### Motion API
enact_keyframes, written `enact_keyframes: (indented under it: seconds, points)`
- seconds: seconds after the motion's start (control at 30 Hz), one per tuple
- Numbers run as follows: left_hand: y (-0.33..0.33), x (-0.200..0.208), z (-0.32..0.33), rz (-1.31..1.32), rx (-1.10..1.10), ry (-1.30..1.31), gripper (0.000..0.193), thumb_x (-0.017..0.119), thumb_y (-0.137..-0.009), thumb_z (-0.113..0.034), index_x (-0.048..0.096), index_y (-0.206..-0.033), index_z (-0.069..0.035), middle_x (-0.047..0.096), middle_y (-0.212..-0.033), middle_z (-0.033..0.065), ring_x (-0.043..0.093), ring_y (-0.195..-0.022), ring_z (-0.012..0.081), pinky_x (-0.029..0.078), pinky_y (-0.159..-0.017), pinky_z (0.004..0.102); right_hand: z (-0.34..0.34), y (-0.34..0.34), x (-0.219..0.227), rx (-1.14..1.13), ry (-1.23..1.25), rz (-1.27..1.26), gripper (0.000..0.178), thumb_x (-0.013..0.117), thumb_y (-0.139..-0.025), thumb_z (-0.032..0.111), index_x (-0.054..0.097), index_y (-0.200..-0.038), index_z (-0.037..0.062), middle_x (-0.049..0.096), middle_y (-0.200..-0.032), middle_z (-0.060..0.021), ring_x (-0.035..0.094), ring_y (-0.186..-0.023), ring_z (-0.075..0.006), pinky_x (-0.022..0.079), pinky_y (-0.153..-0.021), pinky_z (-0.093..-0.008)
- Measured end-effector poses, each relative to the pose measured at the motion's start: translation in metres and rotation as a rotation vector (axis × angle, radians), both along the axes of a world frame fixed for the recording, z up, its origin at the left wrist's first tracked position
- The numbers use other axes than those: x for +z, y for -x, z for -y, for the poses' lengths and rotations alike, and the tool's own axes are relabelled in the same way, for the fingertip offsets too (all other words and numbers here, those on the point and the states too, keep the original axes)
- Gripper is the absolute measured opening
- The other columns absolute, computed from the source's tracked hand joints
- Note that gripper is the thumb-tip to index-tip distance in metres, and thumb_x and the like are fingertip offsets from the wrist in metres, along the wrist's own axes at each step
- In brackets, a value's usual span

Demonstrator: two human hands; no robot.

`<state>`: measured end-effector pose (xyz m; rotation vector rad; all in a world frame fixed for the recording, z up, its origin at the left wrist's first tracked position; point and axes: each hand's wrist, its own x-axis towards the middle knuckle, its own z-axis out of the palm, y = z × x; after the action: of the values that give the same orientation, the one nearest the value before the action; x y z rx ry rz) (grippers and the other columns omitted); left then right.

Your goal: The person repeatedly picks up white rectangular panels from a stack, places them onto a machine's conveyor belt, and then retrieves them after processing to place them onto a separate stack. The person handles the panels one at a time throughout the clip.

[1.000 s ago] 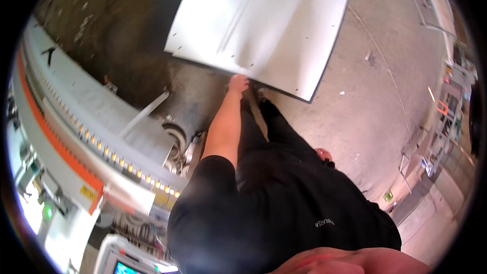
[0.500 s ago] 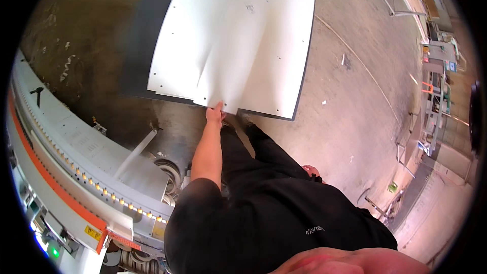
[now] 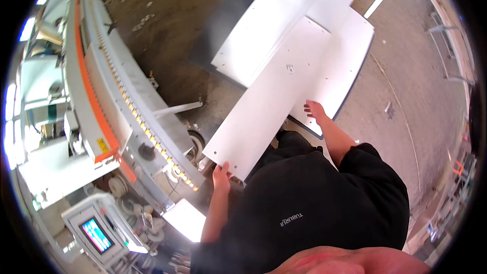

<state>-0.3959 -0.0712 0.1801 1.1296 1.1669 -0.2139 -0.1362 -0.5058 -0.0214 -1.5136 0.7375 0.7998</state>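
A long white panel [image 3: 264,106] with small dark holes slants from the stack down to my left side. My left hand [image 3: 221,176] grips its near end, thumb on top and fingers underneath. The panel's far part overlaps other white panels [image 3: 350,35] stacked in front of me. Just right of the long panel's edge, my right hand [image 3: 313,109] is held with its fingers apart and nothing in it. Whether its fingertips touch the panel below, I cannot tell.
To the left runs a long grey machine with an orange stripe [image 3: 91,91] and a row of yellowish rollers [image 3: 147,129]. A control screen [image 3: 96,234] stands at lower left. A dark sheet [image 3: 231,15] extends from under the stack, and a grey support leg [image 3: 177,109] juts from the machine.
My left hand has drawn the long panel off the stack toward me and leftward, turning it aslant. My right hand has come up from my side to the stack. The view has swung left.
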Motion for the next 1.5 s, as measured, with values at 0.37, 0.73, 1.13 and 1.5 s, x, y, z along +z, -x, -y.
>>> enact_keyframes:
  seconds: [0.37, 0.73, 1.13, 1.5]
  points:
    - [0.216, 0.07, 0.009, -0.067, 0.702, -0.57, 0.036, 0.059, -0.105, -0.034, 0.064, -0.089, -0.002, 0.062, -0.078, 0.002, 0.056, -0.07, 0.0119, 0.047, -0.063, 0.0313, -0.125, 0.031, -0.026, -0.167, -0.135, -0.2, 0.043, 0.066, -0.098, 0.048, 0.065, -0.121, 0.0121, 0.069, -0.109, -0.0032, 0.066, -0.093, -0.0185, 0.055, -0.079, -0.0356]
    - [0.417, 0.033, 0.029, -0.019, 1.164, -0.657, 0.034, 0.059, -0.103, -0.025, 0.066, -0.087, 0.003, 0.065, -0.078, 0.0042, 0.057, -0.069, 0.0126, 0.046, -0.062, 0.0304, -0.287, 0.104, 0.135, 0.265, -0.348, 0.044, 0.041, 0.068, -0.099, 0.046, 0.064, -0.124, 0.0133, 0.069, -0.112, 0.0012, 0.065, -0.102, -0.0136, 0.051, -0.087, -0.0322]
    - [0.621, -0.034, 0.103, -0.511, 1.168, -0.876, 0.026, 0.065, -0.091, -0.016, 0.063, -0.075, 0.004, 0.057, -0.068, 0.0017, 0.052, -0.063, 0.017, 0.04, -0.06, 0.0362, -0.555, 0.284, 0.185, 1.024, -0.418, 0.192, 0.025, 0.07, -0.097, 0.029, 0.065, -0.096, 0.005, 0.059, -0.089, -0.0028, 0.058, -0.072, -0.0122, 0.055, -0.059, -0.0287]
    - [0.618, 0.005, 0.133, -0.944, 0.985, -0.88, 0.032, 0.057, -0.086, -0.024, 0.065, -0.086, 0.007, 0.07, -0.086, 0.0275, 0.067, -0.08, 0.0455, 0.051, -0.076, 0.0522, -0.63, 0.331, 0.211, 1.391, -0.422, 0.307, 0.056, 0.066, -0.099, 0.029, 0.052, -0.144, -0.0022, 0.063, -0.139, -0.015, 0.059, -0.131, -0.0238, 0.053, -0.097, -0.0346]
